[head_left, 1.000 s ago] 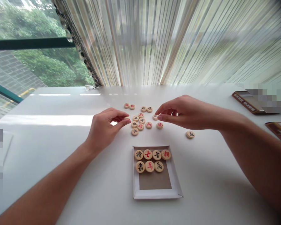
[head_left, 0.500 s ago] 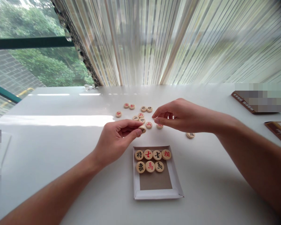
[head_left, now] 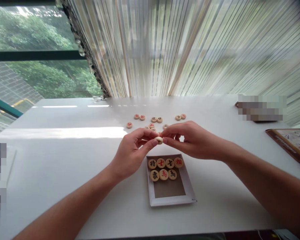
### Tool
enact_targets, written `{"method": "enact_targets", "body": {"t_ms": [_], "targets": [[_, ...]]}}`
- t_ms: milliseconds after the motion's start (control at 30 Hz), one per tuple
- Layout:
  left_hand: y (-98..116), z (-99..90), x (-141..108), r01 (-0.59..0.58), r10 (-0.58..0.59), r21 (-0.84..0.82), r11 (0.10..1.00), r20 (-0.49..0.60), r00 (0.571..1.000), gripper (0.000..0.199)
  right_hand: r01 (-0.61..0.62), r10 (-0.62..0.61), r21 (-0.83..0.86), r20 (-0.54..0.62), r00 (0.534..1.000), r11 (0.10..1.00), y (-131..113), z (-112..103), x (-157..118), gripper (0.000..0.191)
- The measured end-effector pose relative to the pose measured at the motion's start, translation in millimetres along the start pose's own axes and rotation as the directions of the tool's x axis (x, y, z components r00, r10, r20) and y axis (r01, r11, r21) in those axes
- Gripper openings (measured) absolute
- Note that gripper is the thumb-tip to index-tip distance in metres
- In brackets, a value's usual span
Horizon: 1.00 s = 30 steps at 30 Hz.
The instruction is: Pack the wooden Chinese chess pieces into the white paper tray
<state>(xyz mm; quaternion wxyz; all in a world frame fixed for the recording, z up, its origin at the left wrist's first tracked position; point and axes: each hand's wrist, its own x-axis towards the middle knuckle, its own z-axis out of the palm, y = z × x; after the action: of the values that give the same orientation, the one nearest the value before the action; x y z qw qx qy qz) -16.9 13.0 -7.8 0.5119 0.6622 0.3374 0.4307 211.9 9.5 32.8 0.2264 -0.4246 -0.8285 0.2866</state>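
Between my two hands, a round wooden Chinese chess piece [head_left: 159, 140] is held up just above the table, tilted so that its mark is hard to read. My left hand [head_left: 131, 150] pinches its left side between thumb and fingers. The thumb and fingertips of my right hand [head_left: 197, 141] close on its right edge. Below it lies a shallow white box tray [head_left: 173, 201] with a brown bottom. Two rows of pieces fill its upper part, among them a red horse piece [head_left: 163, 174] and a black general piece [head_left: 152, 163].
Several loose pieces, such as a pair of cannon pieces [head_left: 156, 119], lie beyond my hands on the white table [head_left: 65, 160]. Some are partly hidden by my fingers. Brown printed box lids or boards [head_left: 291, 143] lie at the right. A string curtain [head_left: 150, 50] hangs behind.
My right hand has moved left to meet the piece in my left hand. The view has shifted slightly, and more loose pieces show behind my right hand.
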Motion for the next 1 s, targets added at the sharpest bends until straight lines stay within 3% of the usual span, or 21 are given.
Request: {"method": "enact_targets", "body": {"t_ms": [167,267,400,500,633,1000], "targets": [[6.7,13.8,-10.6,0.047,-0.04,-0.067,0.997,0.104,0.994,0.019,0.028,-0.015,0.132,-0.1,0.995,0.991,-3.0,19.0,-33.5,0.013],[6.9,17.5,-12.7,0.101,-0.092,-0.059,0.993,0.135,0.987,0.022,-0.037,0.081,0.263,-0.162,0.983,0.964,-0.5,30.7,-41.7,0.013],[8.2,18.2,-13.6,0.146,-0.138,-0.048,0.988,0.132,0.982,0.023,-0.11,0.251,0.597,-0.157,0.955,0.794,2.7,42.9,-43.5,0.016],[11.8,19.5,-15.9,0.145,-0.139,-0.032,0.989,0.14,0.98,0.018,-0.115,0.304,0.73,-0.133,0.943,0.674,0.2,46.9,-46.5,0.016],[16.5,22.0,-18.9,0.144,-0.135,-0.041,0.989,0.161,0.978,0.014,-0.126,0.324,0.752,-0.121,0.938,0.647,-6.1,46.8,-54.3,0.016],[18.0,25.7,-19.8,0.13,-0.13,0.007,0.992,0.106,0.986,0.012,-0.136,0.312,0.689,-0.137,0.94,0.712,-1.9,47.8,-60.9,0.017]]}}
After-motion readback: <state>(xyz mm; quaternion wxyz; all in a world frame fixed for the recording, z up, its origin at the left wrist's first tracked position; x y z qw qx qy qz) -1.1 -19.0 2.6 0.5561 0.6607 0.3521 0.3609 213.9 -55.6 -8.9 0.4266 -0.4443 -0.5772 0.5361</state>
